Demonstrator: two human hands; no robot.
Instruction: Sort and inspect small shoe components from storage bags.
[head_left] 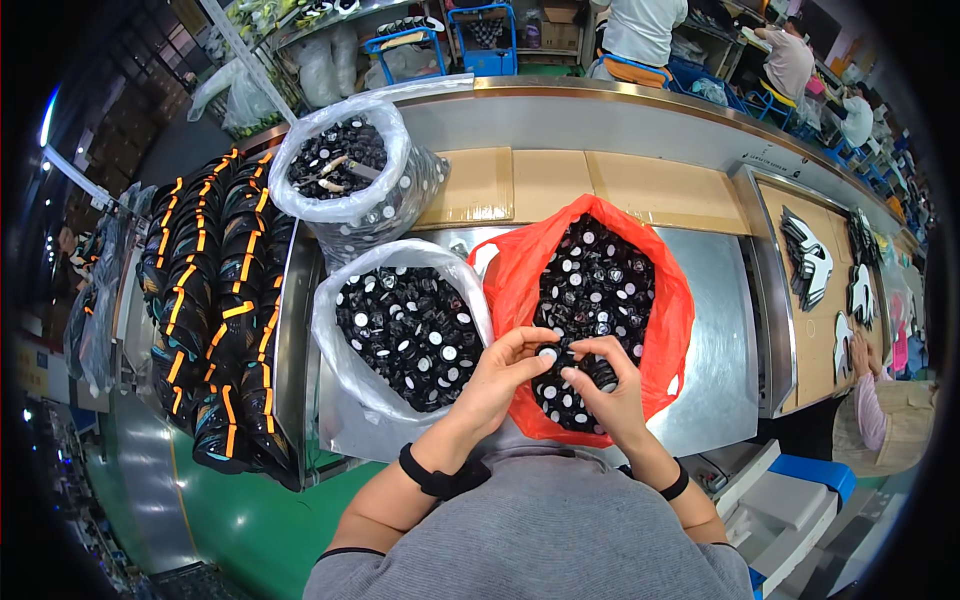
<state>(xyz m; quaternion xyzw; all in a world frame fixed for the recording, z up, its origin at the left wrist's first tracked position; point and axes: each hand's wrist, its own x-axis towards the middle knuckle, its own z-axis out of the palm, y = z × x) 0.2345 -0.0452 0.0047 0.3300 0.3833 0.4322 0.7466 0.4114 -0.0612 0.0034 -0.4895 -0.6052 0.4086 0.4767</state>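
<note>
Under fingertips (pixel 541 336), red plastic bag (pixel 674 300) w/ blk parts (pixel 600 262); L hand (pixel 495 376) & R hand (pixel 617 397) both pinching white-disc blk part (pixel 548 355).

**Workshop with a green floor (pixel 240 515) and a metal worktable (pixel 725 330)**

A long grey partition (pixel 600 112) with a metallic edge stands behind the table. Beyond it are blue-framed carts (pixel 490 62), cardboard boxes (pixel 560 30), an orange-edged seat (pixel 635 71) and a yellow stool (pixel 776 96). At far left, a tube light (pixel 48 118) glows bluish white above a dim area.
</note>
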